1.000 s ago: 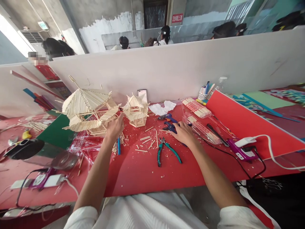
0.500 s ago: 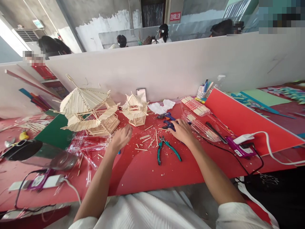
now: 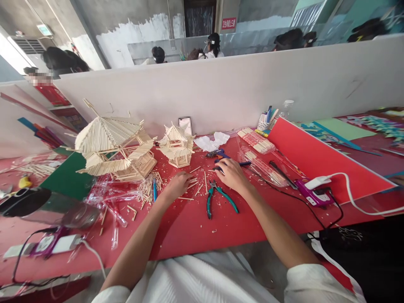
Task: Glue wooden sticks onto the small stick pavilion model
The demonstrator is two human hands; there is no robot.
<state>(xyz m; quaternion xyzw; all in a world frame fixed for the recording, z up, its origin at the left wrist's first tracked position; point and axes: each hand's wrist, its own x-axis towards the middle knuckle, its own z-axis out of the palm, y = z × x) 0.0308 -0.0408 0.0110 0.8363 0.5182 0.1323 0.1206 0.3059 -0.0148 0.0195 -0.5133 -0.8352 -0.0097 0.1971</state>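
My left hand (image 3: 178, 185), its fingers curled together, is down at several short cut wooden sticks (image 3: 198, 189); what it pinches, if anything, is hidden. My right hand (image 3: 232, 176) is closed over a dark blue tool (image 3: 245, 163), apparently a corded glue gun, mostly covered by the hand. Another blue-handled tool (image 3: 219, 154) lies just behind. Green-handled cutting pliers (image 3: 222, 197) lie spread between my forearms. Beyond my left hand stand a small stick pavilion (image 3: 178, 147) and, farther left, a larger one (image 3: 110, 145).
A pile of stick offcuts (image 3: 149, 187), a blue pen (image 3: 155, 190) and clear wrappers (image 3: 110, 193) lie at left, with a clear bottle (image 3: 75, 210). Bagged sticks (image 3: 256, 140), a red board (image 3: 322, 158) and a purple power strip (image 3: 312, 194) are at right. A white partition (image 3: 214, 92) stands behind.
My left hand has moved right and toward me, from beside the small pavilion to the cut sticks, uncovering the blue pen and offcuts. My right hand has shifted slightly left over the blue tool.
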